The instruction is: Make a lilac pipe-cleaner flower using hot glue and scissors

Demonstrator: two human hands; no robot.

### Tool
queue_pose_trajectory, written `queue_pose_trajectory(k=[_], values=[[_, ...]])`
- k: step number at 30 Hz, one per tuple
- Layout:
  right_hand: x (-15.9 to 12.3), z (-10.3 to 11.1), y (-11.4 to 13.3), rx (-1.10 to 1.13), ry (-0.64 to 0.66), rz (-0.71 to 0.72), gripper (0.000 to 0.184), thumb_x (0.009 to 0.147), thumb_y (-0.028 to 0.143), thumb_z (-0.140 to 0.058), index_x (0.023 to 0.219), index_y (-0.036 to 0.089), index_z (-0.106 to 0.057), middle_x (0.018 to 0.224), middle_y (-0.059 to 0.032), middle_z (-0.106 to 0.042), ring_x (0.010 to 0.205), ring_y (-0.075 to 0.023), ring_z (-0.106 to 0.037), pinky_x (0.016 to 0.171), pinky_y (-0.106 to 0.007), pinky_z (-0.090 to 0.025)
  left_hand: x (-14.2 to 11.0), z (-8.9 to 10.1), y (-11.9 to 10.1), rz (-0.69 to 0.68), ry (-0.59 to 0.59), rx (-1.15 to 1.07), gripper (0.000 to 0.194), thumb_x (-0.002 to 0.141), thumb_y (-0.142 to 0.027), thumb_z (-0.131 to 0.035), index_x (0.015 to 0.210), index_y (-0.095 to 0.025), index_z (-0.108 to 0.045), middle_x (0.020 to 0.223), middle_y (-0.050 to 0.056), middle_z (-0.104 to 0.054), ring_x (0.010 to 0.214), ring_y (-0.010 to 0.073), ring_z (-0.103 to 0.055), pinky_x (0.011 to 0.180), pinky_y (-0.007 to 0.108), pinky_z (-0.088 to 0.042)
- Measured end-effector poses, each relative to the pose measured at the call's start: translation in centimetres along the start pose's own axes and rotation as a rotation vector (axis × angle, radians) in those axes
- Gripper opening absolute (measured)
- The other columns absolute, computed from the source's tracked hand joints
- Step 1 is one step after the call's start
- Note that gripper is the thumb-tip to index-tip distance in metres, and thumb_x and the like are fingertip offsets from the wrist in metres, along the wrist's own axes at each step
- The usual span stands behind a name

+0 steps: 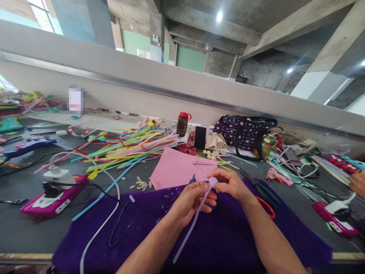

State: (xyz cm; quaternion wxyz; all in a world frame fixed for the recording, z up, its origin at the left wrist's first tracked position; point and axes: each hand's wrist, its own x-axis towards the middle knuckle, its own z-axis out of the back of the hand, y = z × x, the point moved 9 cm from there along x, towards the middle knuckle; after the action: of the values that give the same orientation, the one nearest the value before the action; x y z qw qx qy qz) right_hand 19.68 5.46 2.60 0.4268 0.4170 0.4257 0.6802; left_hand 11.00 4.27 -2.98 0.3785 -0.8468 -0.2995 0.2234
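A lilac pipe cleaner [196, 217] is bunched at its top into a small folded head, with a long tail slanting down to the left. My left hand [192, 201] pinches it just below the head between thumb and index finger, the other fingers curled. From the other side, my right hand [232, 185] closes its fingertips on the head. Both hands are above a dark purple cloth [225, 239]. Behind them lies a pink sheet [173, 167] with another lilac piece [203, 162] on it. Red-handled scissors [268, 207] and dark green-handled pliers [268, 194] lie right of my right hand.
Bundled coloured pipe cleaners [134, 148] spread at back left, with cut bits [141, 183] nearby. A magenta power strip [57, 196] trails cables across the cloth. A bottle [182, 125], phone [200, 137] and patterned bag [242, 133] stand behind. Another person's hand [357, 184] shows far right.
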Motion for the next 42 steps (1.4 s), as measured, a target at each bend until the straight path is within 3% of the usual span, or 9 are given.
queue_pose_trajectory(k=[6,11,13,16,19,24,27,31,42], values=[[0.0,-0.4,-0.4,0.048,0.020,-0.028,0.029,0.070,0.030,-0.065,0.096,0.017,-0.062,0.076,-0.0011,-0.057,0.064,-0.0116,-0.050,0.054,-0.021,-0.040,0.1,0.3,0.3,0.009,-0.015,0.013,0.021,0.068,-0.028,-0.067,0.079,-0.013,-0.057,0.071,0.006,-0.066,0.056,0.0128,-0.061,0.050,0.020,-0.047],[0.3,-0.2,-0.6,0.144,-0.022,-0.014,0.059,0.069,0.045,-0.063,0.120,0.019,-0.049,0.101,-0.0082,-0.057,0.058,-0.0100,-0.052,0.043,-0.019,-0.036,-0.1,1.2,-0.5,-0.064,-0.078,0.010,0.019,0.066,-0.027,-0.069,0.072,-0.013,-0.059,0.075,0.006,-0.066,0.060,0.0114,-0.060,0.051,0.018,-0.044],[0.3,0.7,-0.7,0.125,-0.153,0.000,0.050,0.073,0.046,-0.059,0.115,0.019,-0.051,0.102,-0.0087,-0.058,0.055,-0.0094,-0.052,0.040,-0.019,-0.034,-0.3,1.8,-1.1,-0.112,-0.134,-0.043,0.018,0.064,-0.025,-0.071,0.071,-0.013,-0.061,0.080,0.006,-0.067,0.069,0.0127,-0.061,0.056,0.019,-0.045],[0.1,1.1,-1.1,0.088,-0.300,-0.024,0.027,0.078,0.040,-0.056,0.092,0.017,-0.060,0.076,-0.0035,-0.062,0.047,-0.0090,-0.049,0.039,-0.020,-0.031,-0.5,2.6,-1.8,-0.176,-0.221,-0.135,0.016,0.061,-0.022,-0.073,0.070,-0.014,-0.063,0.081,0.004,-0.067,0.073,0.0133,-0.061,0.062,0.021,-0.046],[0.2,-1.3,-1.4,0.068,-0.236,-0.074,0.022,0.079,0.038,-0.056,0.080,0.016,-0.061,0.063,-0.0002,-0.060,0.043,-0.0087,-0.046,0.038,-0.020,-0.030,-0.6,3.1,-2.3,-0.244,-0.268,-0.179,0.016,0.061,-0.022,-0.073,0.073,-0.015,-0.065,0.077,0.002,-0.067,0.066,0.0116,-0.059,0.061,0.021,-0.045],[0.1,-4.8,-0.6,0.138,-0.152,-0.041,0.016,0.076,0.033,-0.061,0.080,0.017,-0.059,0.056,0.0044,-0.054,0.044,-0.0075,-0.045,0.040,-0.019,-0.030,-0.5,2.8,-2.3,-0.283,-0.251,-0.135,0.019,0.062,-0.026,-0.072,0.072,-0.013,-0.063,0.065,0.001,-0.062,0.053,0.0102,-0.054,0.048,0.020,-0.040],[0.2,-5.0,-0.6,0.202,-0.149,-0.051,0.018,0.080,0.035,-0.057,0.077,0.017,-0.056,0.054,0.0046,-0.054,0.040,-0.0065,-0.044,0.037,-0.018,-0.028,-0.5,2.3,-2.6,-0.291,-0.211,-0.099,0.021,0.066,-0.030,-0.068,0.078,-0.012,-0.064,0.061,0.000,-0.058,0.048,0.0097,-0.051,0.046,0.021,-0.040],[0.2,-4.3,-0.9,0.276,-0.149,-0.098,0.022,0.081,0.037,-0.055,0.075,0.017,-0.053,0.063,0.0019,-0.060,0.039,-0.0054,-0.045,0.036,-0.017,-0.027,-0.7,2.3,-3.3,-0.324,-0.214,-0.090,0.023,0.070,-0.028,-0.064,0.086,-0.012,-0.066,0.069,0.002,-0.061,0.055,0.0100,-0.054,0.059,0.024,-0.045],[0.1,-5.3,-1.1,0.304,-0.022,-0.107,0.025,0.081,0.035,-0.055,0.068,0.014,-0.055,0.054,0.0026,-0.057,0.035,-0.0038,-0.041,0.035,-0.017,-0.027,-1.0,1.6,-3.4,-0.342,-0.156,0.084,0.012,0.072,-0.023,-0.063,0.069,-0.014,-0.057,0.049,-0.001,-0.057,0.043,0.0100,-0.053,0.051,0.022,-0.040]])
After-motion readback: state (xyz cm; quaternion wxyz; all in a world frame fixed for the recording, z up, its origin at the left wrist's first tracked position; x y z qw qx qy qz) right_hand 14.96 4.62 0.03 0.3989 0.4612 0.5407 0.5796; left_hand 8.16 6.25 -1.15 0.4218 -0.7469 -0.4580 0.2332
